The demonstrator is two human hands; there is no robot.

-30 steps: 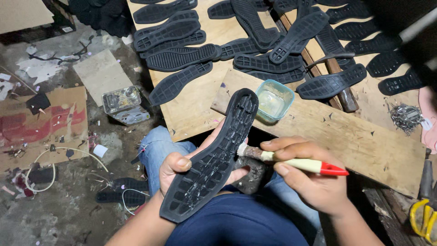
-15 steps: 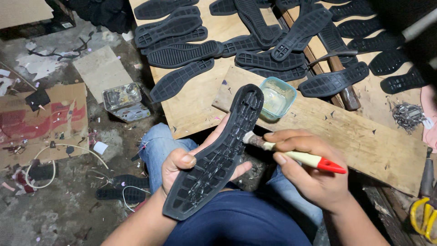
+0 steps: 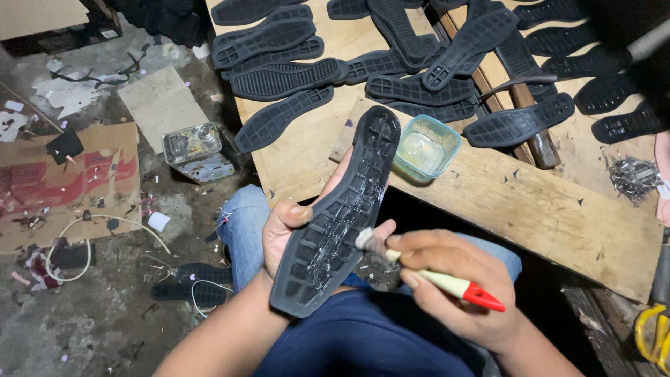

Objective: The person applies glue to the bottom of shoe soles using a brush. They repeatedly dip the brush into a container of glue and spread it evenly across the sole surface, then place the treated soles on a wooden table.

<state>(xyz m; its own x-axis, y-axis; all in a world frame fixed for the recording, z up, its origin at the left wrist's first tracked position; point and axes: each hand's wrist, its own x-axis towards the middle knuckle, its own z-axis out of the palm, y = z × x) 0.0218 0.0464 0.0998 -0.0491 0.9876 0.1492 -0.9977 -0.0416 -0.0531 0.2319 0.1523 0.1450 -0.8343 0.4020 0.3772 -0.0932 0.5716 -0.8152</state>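
Shoe sole [image 3: 340,216] — black, glistening with wet streaks — lies tilted across the left hand [image 3: 289,227], whose thumb presses its near edge while the fingers curl beneath. Just beside it, the right hand [image 3: 453,293] pinches a brush [image 3: 426,274] with a cream handle and red tip, bristles touching the sole's edge. Beyond both hands — a small tub [image 3: 426,148] on a wooden board [image 3: 530,209].

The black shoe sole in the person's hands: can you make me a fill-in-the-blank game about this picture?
1. The left hand holds a black ____.
2. The right hand holds a brush whose handle has a ____ tip.
3. The small tub stands on a ____ board.

Missing words: shoe sole; red; wooden
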